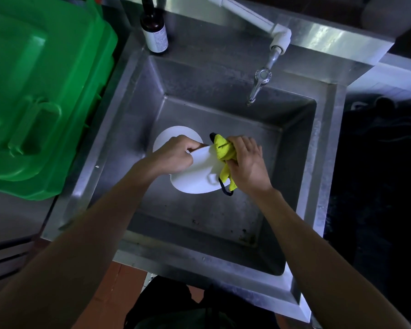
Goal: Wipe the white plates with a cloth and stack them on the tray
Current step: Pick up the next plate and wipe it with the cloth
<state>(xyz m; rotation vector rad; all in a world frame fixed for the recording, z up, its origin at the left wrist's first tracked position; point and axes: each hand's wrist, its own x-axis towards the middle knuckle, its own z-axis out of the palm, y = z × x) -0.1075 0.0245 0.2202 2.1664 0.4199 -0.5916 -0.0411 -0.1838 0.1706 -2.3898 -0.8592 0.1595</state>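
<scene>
The white plate point(195, 176) being wiped is held above the basin of the steel sink point(223, 96), tilted, its higher rim toward the left hand and its lower rim sloping toward the person. The yellow cloth point(223, 153) lies bunched against the plate's right edge, so the wiping stroke has to run from there leftward and down across the pale face (the cloth's dark trim hangs just below the rim). A second white plate point(173, 135) lies flat on the sink floor, partly hidden behind the left hand and the held plate.

The left hand point(173, 155) has its grip clamped on the plate's upper left rim, thumb on top and fingers curled under. The right hand point(247, 160) grips the cloth, fingers curled round the wad and pressing it to the plate. The right hand is the nearer one to the unwiped surface.

The tap point(259, 84) stands over the back of the sink, well apart from both hands. A dark bottle point(154, 34) stands at the sink's back left corner, and a green bin lid point(38, 96) fills the left side. No tray is in sight, so stacking looks some way off.
</scene>
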